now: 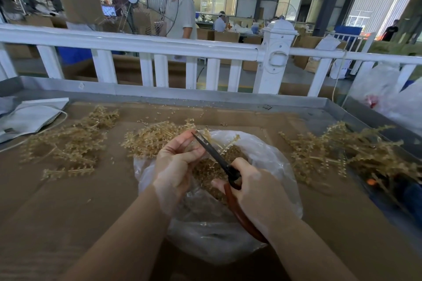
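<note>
— Why is the sprig (229,142) held over the bag (282,166) on the desk (91,189)?
— Presumably so cuttings are caught. It is pinched by fingers of the left hand (175,157); the scissors (215,154) are gripped in the right hand (255,191).

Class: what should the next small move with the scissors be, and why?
Probably close the scissors to snip: the right hand holds them with blade tips at the sprig held by the left hand, above the plastic bag already holding cut pieces.
</note>
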Motion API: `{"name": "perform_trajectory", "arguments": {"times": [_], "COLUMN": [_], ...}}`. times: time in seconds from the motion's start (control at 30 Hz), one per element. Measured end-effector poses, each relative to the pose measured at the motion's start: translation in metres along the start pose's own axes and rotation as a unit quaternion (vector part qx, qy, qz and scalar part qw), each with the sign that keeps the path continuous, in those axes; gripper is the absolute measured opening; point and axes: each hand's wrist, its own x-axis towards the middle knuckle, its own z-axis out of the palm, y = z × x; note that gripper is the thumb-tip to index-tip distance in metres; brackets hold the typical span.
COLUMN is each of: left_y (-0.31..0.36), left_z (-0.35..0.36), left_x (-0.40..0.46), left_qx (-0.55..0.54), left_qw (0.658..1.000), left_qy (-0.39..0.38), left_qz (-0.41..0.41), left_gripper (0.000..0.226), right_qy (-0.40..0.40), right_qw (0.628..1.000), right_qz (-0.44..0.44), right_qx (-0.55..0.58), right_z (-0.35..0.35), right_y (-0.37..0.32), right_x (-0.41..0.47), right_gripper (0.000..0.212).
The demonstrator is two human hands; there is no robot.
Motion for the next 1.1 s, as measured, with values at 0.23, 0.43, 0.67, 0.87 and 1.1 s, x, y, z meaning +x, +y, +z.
{"name": "perform_trajectory", "arguments": {"times": [0.23, 0.43, 0.67, 0.87, 1.1], "left_y": [-0.0033, -0.0035, 0.0014, 0.0010, -0.0007], "left_z": [-0.0021, -0.0007, -0.0001, 0.0023, 0.0034], "left_x": [0.0015, 0.0020, 0.0031, 0.0032, 0.0049], "left_qx": [0.007, -0.019, -0.058, -0.093, -0.117], "left_qw": [1.000, 1.000, 0.996, 0.991, 0.986], "left_qy": [0.001, -0.005, 0.033, 0.058, 0.078], "left_qz": [0.014, 0.009, -0.057, -0.080, -0.091], "left_gripper": [0.044, 0.044, 0.027, 0.026, 0.023], "right_qy": [-0.010, -0.002, 0.010, 0.040, 0.058], "right_qw": [1.000, 1.000, 1.000, 0.998, 0.996], "right_qz": [0.003, 0.004, -0.003, -0.019, -0.023], "right_qx": [-0.010, -0.006, -0.023, -0.050, -0.057], "right_z": [0.0022, 0.0028, 0.0025, 0.0049, 0.0058], "right_y": [0.0047, 0.0062, 0.0057, 0.0062, 0.0090], "right_x": [-0.0006, -0.0024, -0.0067, -0.0088, -0.0097], "right_gripper": [0.032, 0.034, 0.033, 0.032, 0.028]}}
